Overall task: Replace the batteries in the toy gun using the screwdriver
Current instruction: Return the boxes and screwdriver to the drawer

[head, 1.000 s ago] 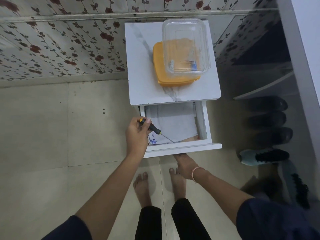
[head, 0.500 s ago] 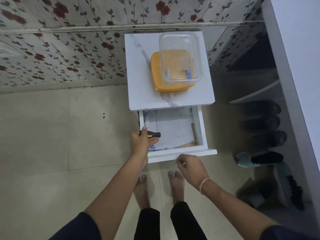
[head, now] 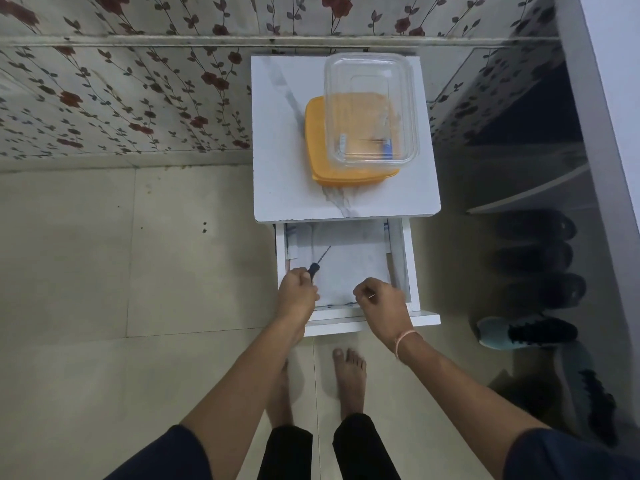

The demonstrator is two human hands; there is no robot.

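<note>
Left hand (head: 298, 296) grips the screwdriver (head: 314, 269) inside the open drawer (head: 414, 271); right hand (head: 380, 302) curls above its front edge, contents unclear.

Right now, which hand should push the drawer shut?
Right. The left hand grips the screwdriver over the drawer; the right hand seems empty, curled at the drawer's front edge.

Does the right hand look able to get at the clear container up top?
Probably yes: the right hand is over the open drawer, and nothing stands between it and the clear container on the orange lid. Its curled fingers may hold something; I cannot tell.
</note>
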